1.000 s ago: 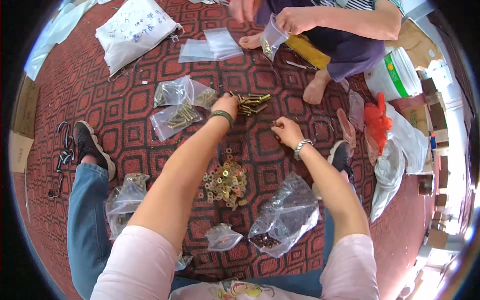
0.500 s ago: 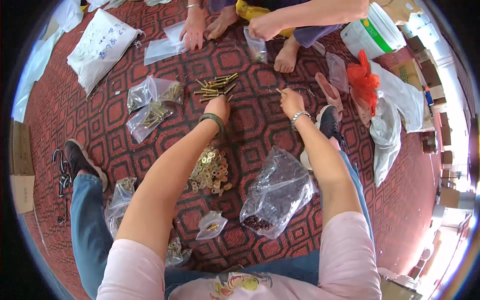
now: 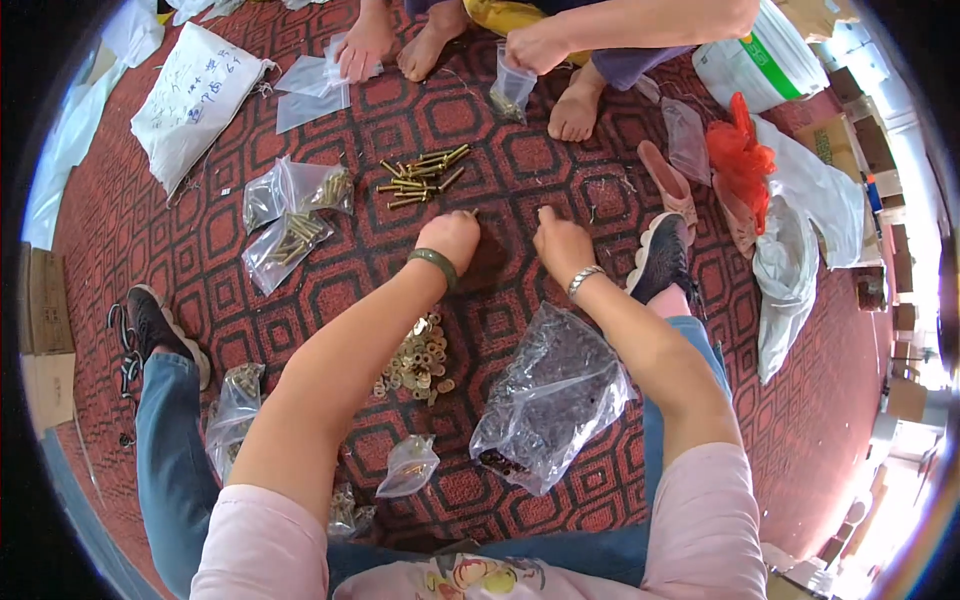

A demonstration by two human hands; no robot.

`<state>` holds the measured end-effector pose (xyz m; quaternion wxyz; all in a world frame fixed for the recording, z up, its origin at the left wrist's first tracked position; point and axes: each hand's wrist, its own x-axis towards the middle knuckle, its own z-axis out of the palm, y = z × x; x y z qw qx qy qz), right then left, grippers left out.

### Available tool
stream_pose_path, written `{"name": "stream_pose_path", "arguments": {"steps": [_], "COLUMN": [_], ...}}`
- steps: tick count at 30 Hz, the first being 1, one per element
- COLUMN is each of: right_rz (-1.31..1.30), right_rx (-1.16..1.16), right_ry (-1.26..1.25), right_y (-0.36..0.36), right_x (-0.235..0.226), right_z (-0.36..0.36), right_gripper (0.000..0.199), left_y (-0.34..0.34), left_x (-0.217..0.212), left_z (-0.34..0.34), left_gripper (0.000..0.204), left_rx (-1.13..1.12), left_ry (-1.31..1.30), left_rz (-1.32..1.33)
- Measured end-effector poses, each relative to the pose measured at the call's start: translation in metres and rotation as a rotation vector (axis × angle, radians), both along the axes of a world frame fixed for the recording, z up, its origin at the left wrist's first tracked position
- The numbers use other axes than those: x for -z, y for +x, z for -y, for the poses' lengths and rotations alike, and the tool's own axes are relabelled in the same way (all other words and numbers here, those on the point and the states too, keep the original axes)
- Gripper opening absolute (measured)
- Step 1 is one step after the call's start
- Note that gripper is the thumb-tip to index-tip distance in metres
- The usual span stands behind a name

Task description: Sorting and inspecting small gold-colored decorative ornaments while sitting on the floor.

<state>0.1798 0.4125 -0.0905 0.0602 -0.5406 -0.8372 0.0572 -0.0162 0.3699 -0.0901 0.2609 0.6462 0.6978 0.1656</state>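
Brass bolts (image 3: 412, 186) just beyond the left hand (image 3: 450, 238), itself curled narrow, contents unclear

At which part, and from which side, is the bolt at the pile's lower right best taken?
Probably the middle of the bolt, pinched across its shaft from the lower right: it is slim and lies slantwise, with open carpet on that side, while other bolts crowd its left.

Strong light comes from the right, bleaching that rim and paling the carpet (image 3: 800, 440) nearby. Glare streaks the clear bag (image 3: 550, 400); soft shadow falls beside the left hand (image 3: 450, 240). Fisheye distortion curves the edges.
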Motion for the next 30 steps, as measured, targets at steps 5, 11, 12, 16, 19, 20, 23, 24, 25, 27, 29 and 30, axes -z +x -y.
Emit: {"name": "stream_pose_path", "arguments": {"steps": [5, 11, 12, 16, 19, 20, 23, 24, 25, 27, 29, 30], "right_rz": [0.13, -0.133, -0.177, -0.353, -0.618, -0.681, -0.657, -0.615, -0.634, -0.369, -0.228, -0.219], "right_rx": [-0.157, -0.168, -0.174, -0.201, 0.044, 0.175, 0.225, 0.202, 0.25, 0.156, 0.18, 0.184], "right_ry": [-0.052, -0.302, -0.334, -0.498, -0.565, -0.649, -0.46, -0.394, -0.33, -0.019, 0.061, 0.047], "right_y": [-0.005, 0.007, 0.008, 0.01, 0.019, 0.012, 0.028, 0.026, 0.02, 0.016, 0.018, 0.022], "right_x": [-0.002, -0.019, -0.023, -0.027, -0.022, -0.032, -0.02, -0.015, -0.017, -0.015, -0.005, 0.0], "right_z": [0.061, 0.089, 0.087, 0.087, 0.054, 0.039, -0.02, -0.039, -0.053, -0.082, -0.109, -0.117], "right_gripper": [0.017, 0.017, 0.017, 0.018, 0.021, 0.019, 0.017, 0.017, 0.015, 0.019, 0.021, 0.021], "left_y": [0.007, 0.016, 0.017, 0.018, 0.005, -0.003, 0.0, -0.007, -0.01, -0.008, 0.003, 0.009], "left_x": [-0.01, -0.037, -0.042, -0.055, -0.053, -0.052, -0.043, -0.04, -0.038, -0.03, -0.022, -0.012], "left_z": [0.042, 0.089, 0.089, 0.079, 0.061, 0.052, 0.03, 0.011, -0.01, -0.053, -0.086, -0.097], "left_gripper": [0.017, 0.019, 0.019, 0.02, 0.021, 0.021, 0.021, 0.021, 0.021, 0.021, 0.022, 0.022], "left_rx": [0.06, 0.137, 0.147, 0.186, 0.229, 0.239, 0.274, 0.271, 0.267, 0.265, 0.27, 0.274], "left_ry": [-0.004, 0.055, 0.074, 0.114, 0.137, 0.133, 0.143, 0.133, 0.121, 0.094, 0.075, 0.057], "left_rz": [-0.041, -0.09, -0.1, -0.138, -0.148, -0.161, -0.161, -0.166, -0.166, -0.161, -0.146, -0.136]}}
